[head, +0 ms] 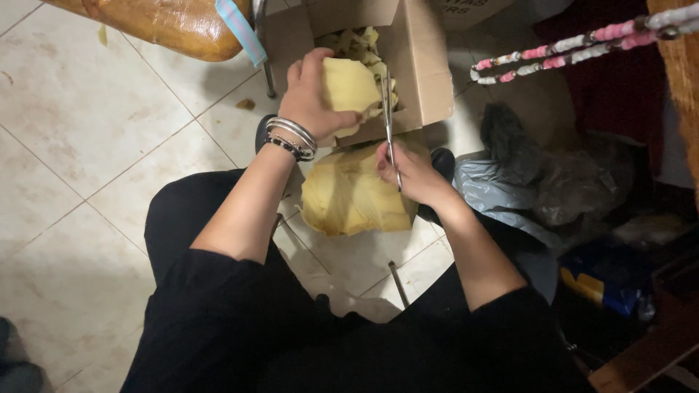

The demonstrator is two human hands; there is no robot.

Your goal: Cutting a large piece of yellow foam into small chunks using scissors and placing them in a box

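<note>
Left hand (314,93) fingers clamp a thick yellow foam sheet (349,86) at the rim of the open brown cardboard box (422,65). Right hand (409,173) fingers close around slim metal scissors (388,124), blades upright against the foam's right edge. Pale tiled floor (87,131) lies open to the left; grey plastic bags (502,189) crowd the right.

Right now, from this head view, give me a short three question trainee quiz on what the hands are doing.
1. True or false: the left hand grips a yellow foam piece.
2. What does the right hand hold: A scissors, B knife, C brush?
3. Where do the small yellow scraps lie?

Key
1. True.
2. A.
3. Inside the open cardboard box standing on the tiled floor.
</note>
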